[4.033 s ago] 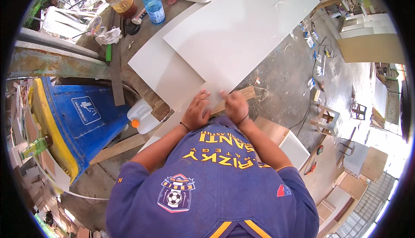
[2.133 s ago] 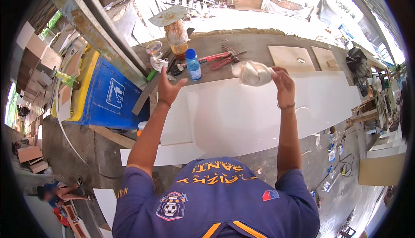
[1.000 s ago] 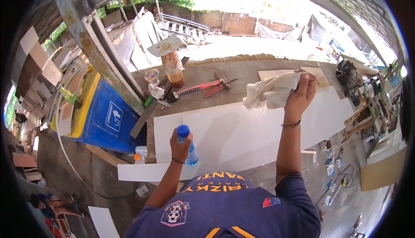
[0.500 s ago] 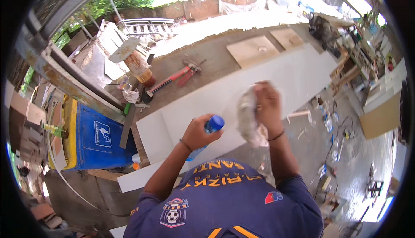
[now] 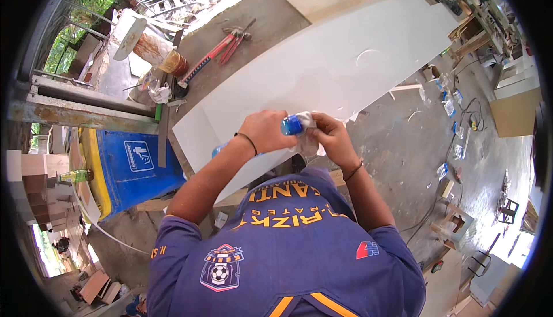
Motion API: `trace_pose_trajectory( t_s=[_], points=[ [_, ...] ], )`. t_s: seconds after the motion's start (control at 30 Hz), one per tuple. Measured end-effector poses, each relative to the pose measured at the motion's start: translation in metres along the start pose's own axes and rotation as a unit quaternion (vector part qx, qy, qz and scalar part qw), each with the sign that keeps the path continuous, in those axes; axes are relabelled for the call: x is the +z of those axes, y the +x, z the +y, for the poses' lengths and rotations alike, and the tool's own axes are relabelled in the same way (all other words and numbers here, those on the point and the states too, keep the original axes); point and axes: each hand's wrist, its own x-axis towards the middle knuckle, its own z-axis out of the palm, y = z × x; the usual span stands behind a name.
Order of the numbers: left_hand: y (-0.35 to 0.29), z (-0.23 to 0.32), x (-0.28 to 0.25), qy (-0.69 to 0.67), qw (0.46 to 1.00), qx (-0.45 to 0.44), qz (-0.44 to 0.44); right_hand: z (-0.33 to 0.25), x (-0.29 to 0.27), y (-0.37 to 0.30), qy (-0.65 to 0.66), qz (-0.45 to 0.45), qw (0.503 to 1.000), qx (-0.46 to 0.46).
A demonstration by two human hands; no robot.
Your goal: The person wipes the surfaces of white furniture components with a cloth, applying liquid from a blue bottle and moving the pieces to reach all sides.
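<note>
My left hand (image 5: 266, 132) is wrapped round a blue plastic bottle (image 5: 288, 125), tilted so its capped end points to the right. Against that end presses a crumpled whitish cloth (image 5: 308, 135), pinched in the fingers of my right hand (image 5: 336, 138). Both hands meet in front of my chest, over the near edge of a long white panel (image 5: 322, 63). The bottle's lower end shows partly behind my left wrist; its mouth is partly covered by the cloth.
Red-handled cutters (image 5: 216, 52) lie beyond the panel. At the left stand a blue bin (image 5: 129, 170) and a rusty post (image 5: 86, 115). Smaller boards (image 5: 322, 0) rest at the far side. Cables and plastic scraps (image 5: 455, 127) litter the floor at right.
My right hand has come down and left with the cloth, from above the panel to the bottle's top. The left hand has tipped the bottle to the right. The view has shifted.
</note>
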Motion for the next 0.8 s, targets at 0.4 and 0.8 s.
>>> trace_pose_trajectory(
  t_s=[0.4, 0.8],
  points=[
    [-0.001, 0.005, -0.011, 0.124, 0.988, -0.008, -0.088, 0.037, 0.015, -0.015, 0.143, 0.077, 0.986, 0.025],
    [-0.041, -0.016, 0.011, 0.039, 0.997, -0.017, -0.065, 0.051, 0.043, -0.035, 0.168, 0.105, 0.98, 0.009]
  ],
)
